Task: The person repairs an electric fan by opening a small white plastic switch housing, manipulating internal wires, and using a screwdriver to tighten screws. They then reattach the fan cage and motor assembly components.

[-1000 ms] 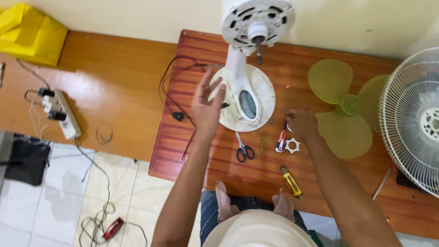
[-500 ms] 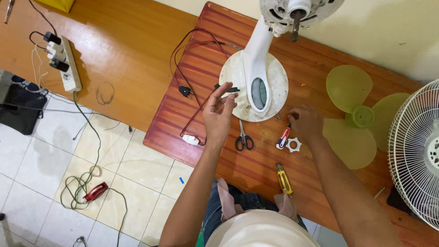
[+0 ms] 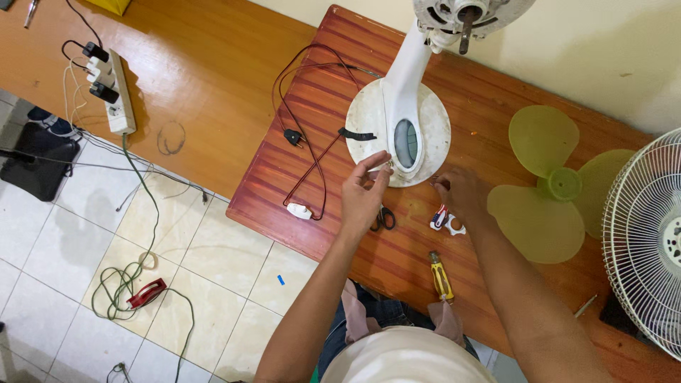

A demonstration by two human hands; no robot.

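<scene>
We see the left hand [image 3: 363,195] pinching something tiny between narrowed fingertips at the front edge of the white fan base [image 3: 397,131], which stands on the counter [image 3: 496,99]. The right hand [image 3: 461,190] rests loosely curled, holding nothing, just beside the base, with scissors [image 3: 385,218] and a yellow-handled screwdriver [image 3: 440,275] nearby.

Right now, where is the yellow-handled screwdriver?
In the head view, the yellow-handled screwdriver lies on the wooden table, near its front edge, between the person's forearms.
</scene>
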